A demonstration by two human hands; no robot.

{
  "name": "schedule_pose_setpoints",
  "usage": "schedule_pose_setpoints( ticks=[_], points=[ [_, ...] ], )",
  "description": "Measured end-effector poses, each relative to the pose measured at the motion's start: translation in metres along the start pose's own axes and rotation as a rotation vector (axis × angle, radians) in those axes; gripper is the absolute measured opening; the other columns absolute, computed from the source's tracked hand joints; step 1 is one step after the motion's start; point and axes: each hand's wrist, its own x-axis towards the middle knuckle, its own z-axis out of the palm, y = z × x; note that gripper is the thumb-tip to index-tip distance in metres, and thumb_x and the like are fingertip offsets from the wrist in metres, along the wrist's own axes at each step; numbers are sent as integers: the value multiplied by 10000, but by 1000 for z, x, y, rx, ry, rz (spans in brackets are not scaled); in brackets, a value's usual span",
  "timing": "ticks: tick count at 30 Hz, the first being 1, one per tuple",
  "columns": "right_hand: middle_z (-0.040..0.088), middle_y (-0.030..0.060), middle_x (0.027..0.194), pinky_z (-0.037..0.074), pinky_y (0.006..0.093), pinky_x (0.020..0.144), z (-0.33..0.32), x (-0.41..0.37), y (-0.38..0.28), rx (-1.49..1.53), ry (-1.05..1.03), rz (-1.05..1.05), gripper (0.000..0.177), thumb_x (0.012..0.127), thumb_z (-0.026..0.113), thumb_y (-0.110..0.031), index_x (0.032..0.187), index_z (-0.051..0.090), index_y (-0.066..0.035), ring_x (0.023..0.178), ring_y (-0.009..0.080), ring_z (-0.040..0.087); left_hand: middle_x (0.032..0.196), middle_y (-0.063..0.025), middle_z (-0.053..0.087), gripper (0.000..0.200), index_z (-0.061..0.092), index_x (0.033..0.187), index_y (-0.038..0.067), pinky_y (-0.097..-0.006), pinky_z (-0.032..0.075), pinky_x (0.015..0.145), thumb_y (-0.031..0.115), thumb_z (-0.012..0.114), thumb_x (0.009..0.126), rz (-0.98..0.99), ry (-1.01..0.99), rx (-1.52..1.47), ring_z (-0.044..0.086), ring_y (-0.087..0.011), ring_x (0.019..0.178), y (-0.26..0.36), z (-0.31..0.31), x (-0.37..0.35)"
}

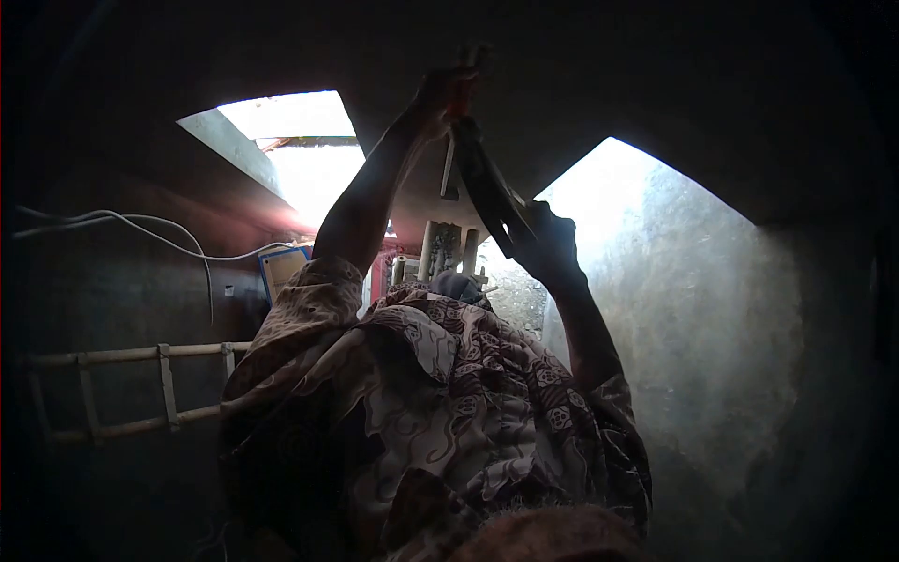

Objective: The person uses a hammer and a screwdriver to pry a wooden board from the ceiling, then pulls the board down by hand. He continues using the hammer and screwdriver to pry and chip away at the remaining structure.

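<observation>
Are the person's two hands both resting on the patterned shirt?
No: the left hand and right hand are both held out, away from the patterned shirt.

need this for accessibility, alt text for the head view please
The right hand grips a long dark object reaching toward the left hand. A patterned shirt fills the lower middle, dimly lit, with a ladder beyond.
</observation>
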Motion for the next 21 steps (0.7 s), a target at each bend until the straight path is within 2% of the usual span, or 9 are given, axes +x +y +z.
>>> schedule_pose_setpoints(
  ticks=[1, 5, 9, 10, 11, 13, 15, 20, 21],
  points=[
    [545, 83, 556, 454, 321, 440, -2, 2, -3, 20, 29, -5, 236, 677, 673, -141, 816, 534, -10, 487, 267, 571, 622, -11, 521, 223, 582, 736, 93, -244, 386, 523, 309, 579, 790, -21, -64, 56, 499, -119, 541, 2, -2, 0],
    [553, 112, 640, 447, 350, 424, -30, 16, -34, -1, -4, -222, 289, 616, 684, -203, 780, 495, -58, 541, 277, 574, 704, 37, 538, 162, 583, 795, 144, -231, 379, 560, 305, 586, 781, 139, -279, -155, 502, -85, 635, -5, -10, 7],
    [532, 88, 617, 425, 350, 405, -3, 23, 0, -76, 445, -679, 263, 573, 661, -199, 722, 483, -75, 510, 245, 546, 755, 83, 540, 146, 576, 853, 178, -242, 370, 630, 296, 597, 770, -56, -136, -179, 484, -53, 703, 0, -8, 9],
    [541, 118, 617, 436, 369, 417, 12, 16, 22, 106, 135, -334, 247, 632, 652, -209, 730, 473, -70, 514, 255, 559, 756, 85, 544, 153, 578, 865, 178, -253, 373, 662, 294, 600, 768, -51, -122, -165, 485, -51, 714, 0, -9, 14],
    [541, 118, 617, 436, 369, 417, 12, 22, 23, 103, 146, -328, 247, 632, 652, -209, 730, 473, -70, 514, 255, 559, 756, 85, 544, 153, 578, 865, 178, -253, 373, 662, 294, 600, 768, -54, -131, -157, 485, -51, 714, 6, -4, 11],
    [552, 132, 563, 436, 361, 411, 11, 30, 13, -23, -40, 112, 175, 789, 576, -182, 765, 474, -42, 480, 281, 572, 788, 67, 559, 179, 585, 887, 156, -249, 382, 665, 286, 608, 766, -91, -100, -39, 501, -73, 706, 15, 2, 0],
    [556, 138, 561, 444, 380, 421, -13, 29, -19, 79, -66, 13, 146, 760, 579, -110, 822, 471, -34, 492, 292, 579, 781, 56, 564, 196, 585, 897, 136, -235, 379, 615, 274, 616, 761, -10, -101, -98, 503, -82, 667, 26, 12, -22],
    [529, 56, 621, 444, 315, 426, -8, 28, -30, -55, 402, -438, 167, 588, 639, -135, 677, 510, -79, 534, 209, 558, 745, 21, 575, 216, 580, 903, 85, -208, 332, 468, 235, 628, 755, 97, -28, -78, 490, -87, 566, 28, 5, -4],
    [506, 35, 619, 429, 311, 405, -3, 32, -23, -59, 571, -565, 156, 579, 636, -146, 644, 505, -90, 527, 196, 544, 705, 23, 557, 174, 580, 876, 91, -206, 317, 453, 217, 619, 762, 58, -227, -177, 469, -77, 543, 28, -10, 10]
  ],
)
